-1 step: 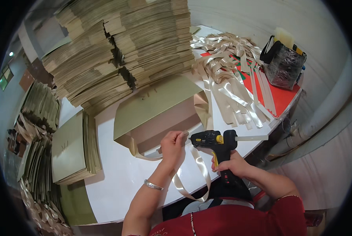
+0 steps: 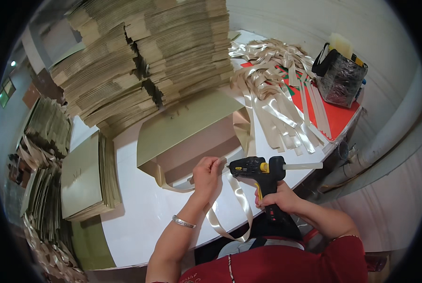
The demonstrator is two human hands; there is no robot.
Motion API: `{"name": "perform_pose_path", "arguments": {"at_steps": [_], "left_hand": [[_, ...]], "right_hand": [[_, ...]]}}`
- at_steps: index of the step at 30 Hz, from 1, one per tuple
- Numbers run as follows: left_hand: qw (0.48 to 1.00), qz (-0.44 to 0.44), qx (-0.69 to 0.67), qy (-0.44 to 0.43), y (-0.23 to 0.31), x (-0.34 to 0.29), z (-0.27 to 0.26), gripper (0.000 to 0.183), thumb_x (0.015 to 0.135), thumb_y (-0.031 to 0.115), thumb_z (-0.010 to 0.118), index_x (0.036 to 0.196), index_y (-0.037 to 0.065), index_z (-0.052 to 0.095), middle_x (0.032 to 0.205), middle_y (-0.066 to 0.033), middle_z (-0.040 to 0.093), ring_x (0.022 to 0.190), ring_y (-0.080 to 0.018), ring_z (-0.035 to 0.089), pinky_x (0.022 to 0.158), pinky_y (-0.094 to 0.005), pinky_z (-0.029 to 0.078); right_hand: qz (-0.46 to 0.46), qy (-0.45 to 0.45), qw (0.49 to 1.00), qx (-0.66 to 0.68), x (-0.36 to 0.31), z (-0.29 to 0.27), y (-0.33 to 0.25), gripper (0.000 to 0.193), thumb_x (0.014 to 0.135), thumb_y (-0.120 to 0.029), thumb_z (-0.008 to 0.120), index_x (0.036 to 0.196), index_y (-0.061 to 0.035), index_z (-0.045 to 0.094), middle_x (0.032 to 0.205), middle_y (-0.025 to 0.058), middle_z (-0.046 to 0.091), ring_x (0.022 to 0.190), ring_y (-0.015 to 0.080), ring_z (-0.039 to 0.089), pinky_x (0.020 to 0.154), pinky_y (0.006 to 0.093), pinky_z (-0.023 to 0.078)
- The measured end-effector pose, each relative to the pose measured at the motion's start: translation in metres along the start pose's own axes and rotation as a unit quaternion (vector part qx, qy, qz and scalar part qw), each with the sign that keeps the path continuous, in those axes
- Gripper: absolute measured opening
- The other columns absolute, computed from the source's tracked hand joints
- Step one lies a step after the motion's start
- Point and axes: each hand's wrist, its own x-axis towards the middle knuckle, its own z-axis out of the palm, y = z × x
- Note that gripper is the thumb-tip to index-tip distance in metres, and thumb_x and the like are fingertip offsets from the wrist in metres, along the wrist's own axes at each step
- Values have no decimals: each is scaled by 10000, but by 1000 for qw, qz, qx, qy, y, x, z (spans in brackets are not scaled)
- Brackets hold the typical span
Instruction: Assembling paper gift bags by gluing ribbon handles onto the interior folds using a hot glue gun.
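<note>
My right hand (image 2: 282, 195) is wrapped round the handle of a black and yellow glue gun (image 2: 251, 166). A pale glue stick (image 2: 303, 166) juts from its back, and its nozzle points left, close to the fingertips of my left hand (image 2: 206, 178). Those fingers are pinched at the near edge of an open olive-gold paper bag (image 2: 189, 129), which lies on its side. A cream satin ribbon (image 2: 241, 200) loops down from beside the pinch; its gripped end is hidden by the fingers. Another ribbon strip (image 2: 175, 188) hangs at the bag's left corner.
Tall stacks of flat gold bags (image 2: 182, 52) rise behind, and a smaller bag pile (image 2: 86, 177) sits left on the white table (image 2: 140, 226). Cut ribbons (image 2: 277, 111) lie at right over a red sheet (image 2: 331, 118), beside a plastic-wrapped holder (image 2: 341, 80).
</note>
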Motion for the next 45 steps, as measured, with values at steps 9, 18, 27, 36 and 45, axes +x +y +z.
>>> {"name": "perform_pose_path", "arguments": {"at_steps": [9,18,27,36,45], "left_hand": [[975,162,138,58,32,-7,-17,130,781,175,688,832,57,668,909,-71,645,783,-288,620,692,-398,505],[934,121,334,-21,26,-58,-109,102,794,79,686,895,92,697,899,-84,667,725,-290,665,597,-357,539],[943,184,278,28,4,-69,-105,101,755,25,694,840,68,662,858,-73,665,687,-249,668,557,-326,538],[946,160,282,16,1,-72,-108,98,724,12,688,783,67,631,815,-50,624,642,-234,641,525,-328,521],[955,165,246,16,0,-75,-110,102,720,1,672,775,73,626,793,-49,601,646,-228,631,518,-328,510]], "right_hand": [[-27,-1,999,46,-7,-6,-6,327,694,22,698,1002,6,588,859,87,646,772,172,641,678,303,524],[-60,-40,989,-129,-6,0,-22,396,681,-65,723,1046,21,594,939,75,642,843,139,620,743,293,505],[57,-105,992,39,25,56,-4,346,683,42,645,1021,38,574,866,146,654,826,265,663,747,377,540],[28,-91,995,-13,19,52,-26,422,689,24,681,1089,9,547,948,103,644,906,203,641,808,331,517],[50,-144,988,-5,29,58,-38,494,671,3,678,1143,35,538,1053,152,645,995,256,641,883,377,508]]}}
